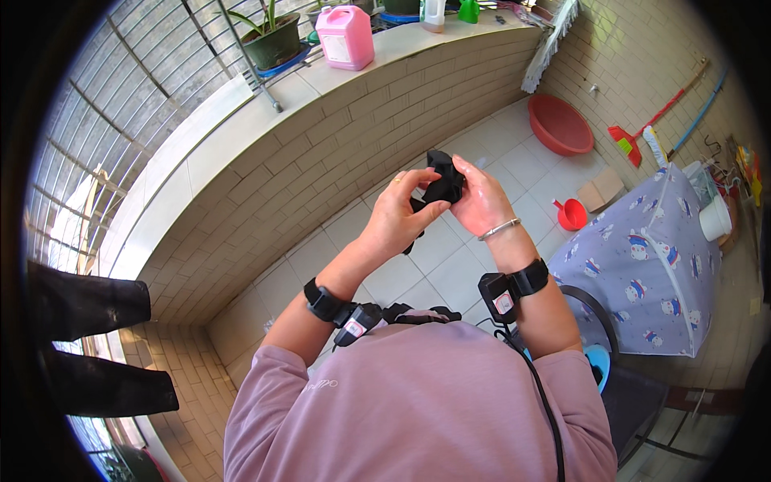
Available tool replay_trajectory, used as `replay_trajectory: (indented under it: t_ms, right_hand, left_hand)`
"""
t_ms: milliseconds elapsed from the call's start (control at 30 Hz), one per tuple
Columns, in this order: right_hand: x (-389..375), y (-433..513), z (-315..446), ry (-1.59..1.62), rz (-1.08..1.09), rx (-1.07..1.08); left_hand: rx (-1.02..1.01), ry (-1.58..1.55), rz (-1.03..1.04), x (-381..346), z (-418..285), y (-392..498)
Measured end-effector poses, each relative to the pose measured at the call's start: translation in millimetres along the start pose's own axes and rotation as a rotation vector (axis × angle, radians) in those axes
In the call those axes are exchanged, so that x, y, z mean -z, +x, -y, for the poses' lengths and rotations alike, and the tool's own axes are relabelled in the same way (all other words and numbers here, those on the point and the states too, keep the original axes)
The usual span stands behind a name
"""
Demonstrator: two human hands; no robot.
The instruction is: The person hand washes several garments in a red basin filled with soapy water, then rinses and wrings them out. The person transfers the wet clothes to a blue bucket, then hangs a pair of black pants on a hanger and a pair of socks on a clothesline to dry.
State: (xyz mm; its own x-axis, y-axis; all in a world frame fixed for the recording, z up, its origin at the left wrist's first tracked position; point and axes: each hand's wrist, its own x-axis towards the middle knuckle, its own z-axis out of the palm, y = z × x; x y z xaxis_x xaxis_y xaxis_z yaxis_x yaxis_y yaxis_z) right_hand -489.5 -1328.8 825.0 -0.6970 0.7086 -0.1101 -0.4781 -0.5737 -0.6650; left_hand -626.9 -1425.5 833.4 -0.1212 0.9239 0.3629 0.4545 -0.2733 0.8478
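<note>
A crumpled piece of black fabric (444,181), possibly a small garment, is held between my two hands above the tiled floor. My left hand (399,211) pinches it from the left with thumb and fingers. On the other side, my right hand (482,196) cups it with the palm turned inward. The palm looks wet. A dark end of the fabric hangs below my left hand, partly hidden by it. My right wrist wears a metal bangle (500,229), and black straps with small devices sit on both forearms.
A low tiled wall carries a pink jug (345,37) and a potted plant (271,39). On the floor are a red basin (560,125), a red dipper (572,214) and a cardboard piece (601,190). A patterned fabric cover (638,271) stands right; dark garments (102,382) hang left.
</note>
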Motion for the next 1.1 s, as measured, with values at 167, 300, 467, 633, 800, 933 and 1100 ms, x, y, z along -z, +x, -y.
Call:
replay_trajectory:
  t_ms: [167, 300, 467, 633, 800, 933, 1100]
  right_hand:
    - [-5, -8, 2, -0.093, 0.033, -0.047]
    - [-8, -19, 9, -0.823, -0.147, -0.104]
    - [-14, -21, 4, -0.946, -0.078, 0.242]
    - [-17, -18, -3, -1.102, 0.087, 0.293]
    - [-20, -20, -6, -1.193, 0.022, 0.327]
    - [-19, -15, 6, -1.267, -0.044, 0.381]
    - [-21, -5, 30, -1.339, -0.04, 0.592]
  left_hand:
    - [0.11, -0.111, -0.039, 8, 6, 5]
    - [0.339, -0.626, -0.093, 21, 8, 7]
    - [0.385, -0.528, -0.093, 22, 6, 7]
    - [0.422, -0.612, -0.084, 14, 6, 8]
    - [0.443, -0.662, -0.117, 13, 4, 6]
    - [0.365, -0.454, 0.013, 22, 3, 9]
    - [-0.009, 0.27, -0.063, 34, 0, 28]
